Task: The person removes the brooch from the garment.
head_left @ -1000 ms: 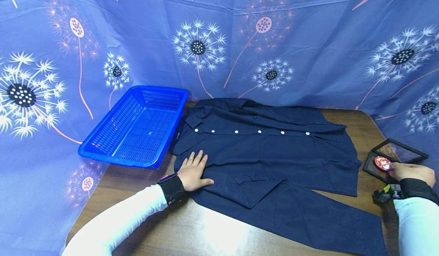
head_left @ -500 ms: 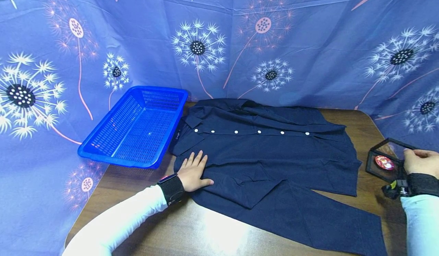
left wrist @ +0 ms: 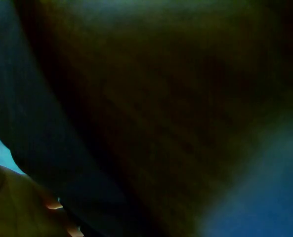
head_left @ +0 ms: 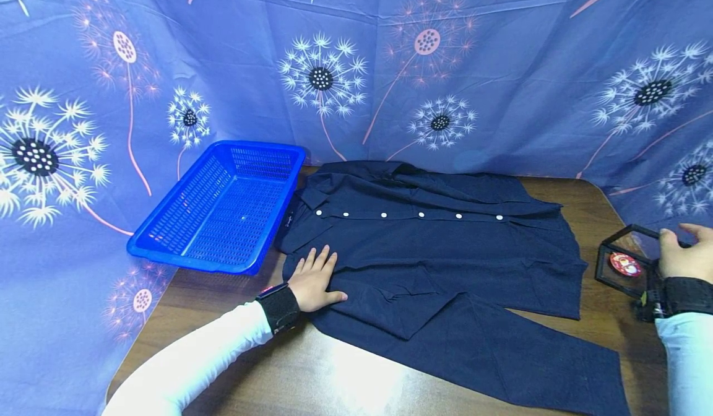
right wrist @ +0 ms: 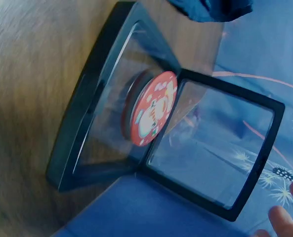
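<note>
A dark navy shirt [head_left: 384, 242] with white buttons lies spread on the table. My left hand [head_left: 314, 280] rests on it near the collar, fingers spread. At the table's right end, a black-framed display case [right wrist: 99, 98] with clear windows stands unfolded. A round red badge [right wrist: 153, 108] with a printed picture sits on the clear film of one half, and the other half, the lid [right wrist: 215, 143], tilts up behind it. Beside the lid is my right hand [head_left: 687, 258], its fingertips [right wrist: 283, 222] apart from the frame with nothing held. The left wrist view is dark and blurred.
A blue plastic basket [head_left: 136, 242] stands left of the shirt, close to its collar. Behind the wooden table [head_left: 262, 372] hangs a blue dandelion-print cloth [head_left: 356, 137]. The case lies near the table's right edge.
My right hand has let go of the red badge, leaving it in the case, and moved right past the lid, its fingers now loosened. My left hand has stayed in place.
</note>
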Motion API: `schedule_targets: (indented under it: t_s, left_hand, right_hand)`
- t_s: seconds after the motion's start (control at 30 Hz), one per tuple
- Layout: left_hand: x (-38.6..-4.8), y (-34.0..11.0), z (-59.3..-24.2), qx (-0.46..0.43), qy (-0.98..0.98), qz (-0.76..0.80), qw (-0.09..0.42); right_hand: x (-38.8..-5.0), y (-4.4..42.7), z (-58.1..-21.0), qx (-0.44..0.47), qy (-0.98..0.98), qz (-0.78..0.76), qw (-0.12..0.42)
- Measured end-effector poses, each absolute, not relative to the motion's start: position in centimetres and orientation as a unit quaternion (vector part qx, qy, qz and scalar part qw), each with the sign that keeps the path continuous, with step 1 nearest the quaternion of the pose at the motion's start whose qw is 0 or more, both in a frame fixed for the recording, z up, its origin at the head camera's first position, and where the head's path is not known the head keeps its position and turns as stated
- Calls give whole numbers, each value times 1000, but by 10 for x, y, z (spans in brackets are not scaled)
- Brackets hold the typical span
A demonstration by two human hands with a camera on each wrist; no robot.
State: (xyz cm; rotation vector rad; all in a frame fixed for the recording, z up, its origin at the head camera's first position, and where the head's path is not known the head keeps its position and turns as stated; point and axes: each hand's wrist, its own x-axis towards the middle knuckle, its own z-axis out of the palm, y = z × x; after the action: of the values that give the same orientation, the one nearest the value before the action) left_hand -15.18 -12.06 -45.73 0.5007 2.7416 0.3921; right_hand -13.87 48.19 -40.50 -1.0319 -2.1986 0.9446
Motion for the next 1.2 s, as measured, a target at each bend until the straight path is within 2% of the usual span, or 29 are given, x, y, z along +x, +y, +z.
schedule_targets:
  t_s: [0.2,0.5,1.03,1.2]
  left_hand:
    - [-151,-120,-456,175,961,136,164]
    - [-151,-120,-458,176,961,135,164]
    - [-151,-120,-456,176,962,132,163]
    - [-151,-120,-456,176,962,132,165]
  right_hand:
    - [-140,486,-410,-307,-882,252,254]
    - [-141,488,-417,-307,-917,167,194]
    - [-144,486,-416,-318,-902,189,223]
    - [-142,484,-416,-325,-900,192,217]
